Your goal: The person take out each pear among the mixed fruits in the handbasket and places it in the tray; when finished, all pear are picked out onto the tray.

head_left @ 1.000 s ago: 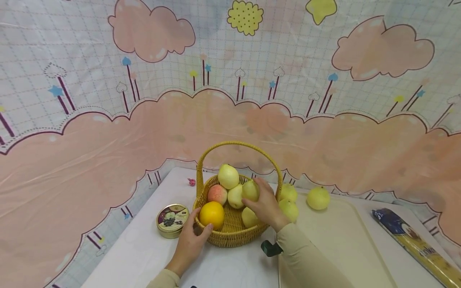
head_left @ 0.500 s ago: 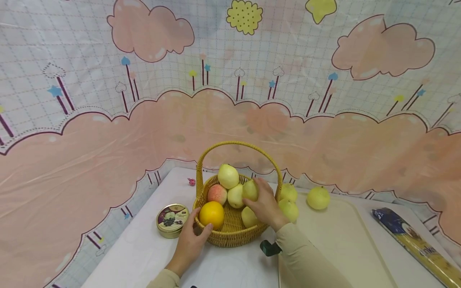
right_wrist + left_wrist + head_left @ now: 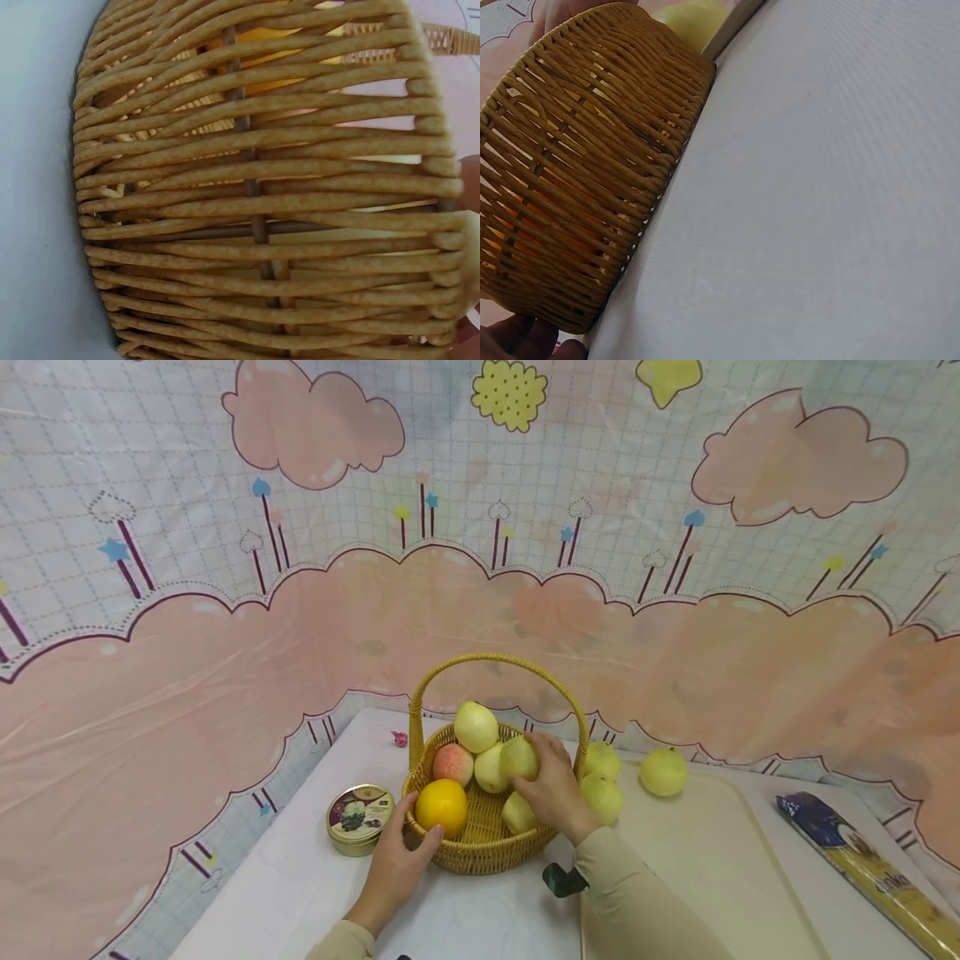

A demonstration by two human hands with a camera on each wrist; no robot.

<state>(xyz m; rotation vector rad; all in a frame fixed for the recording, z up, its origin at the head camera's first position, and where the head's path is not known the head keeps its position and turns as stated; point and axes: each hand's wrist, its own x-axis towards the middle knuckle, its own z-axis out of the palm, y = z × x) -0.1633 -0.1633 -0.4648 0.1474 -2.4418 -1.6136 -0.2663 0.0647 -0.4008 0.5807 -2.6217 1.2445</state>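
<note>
A yellow wicker basket (image 3: 480,860) with a tall arched handle stands on the table. Inside are an orange (image 3: 441,809), a peach (image 3: 453,765) and several pale yellow-green pears, one pear (image 3: 476,727) resting highest at the back. My left hand (image 3: 397,856) holds the basket's near left side, its thumb by the rim below the orange; fingertips (image 3: 532,339) show against the weave in the left wrist view. Over the basket's right side, my right hand (image 3: 555,785) grips a greenish pear (image 3: 517,760) between thumb and fingers. In the right wrist view the weave (image 3: 262,180) hides most of the fruit.
A round tin (image 3: 360,818) sits left of the basket, a small pink wrapped item (image 3: 399,739) behind it. Right of it are more pears (image 3: 663,772), a cream tray (image 3: 697,860) and a long blue-and-gold packet (image 3: 862,868). A dark green object (image 3: 564,880) lies by the right sleeve.
The pear in my right hand has shifted slightly left, and the fingers with it. My left hand and the basket have stayed in place.
</note>
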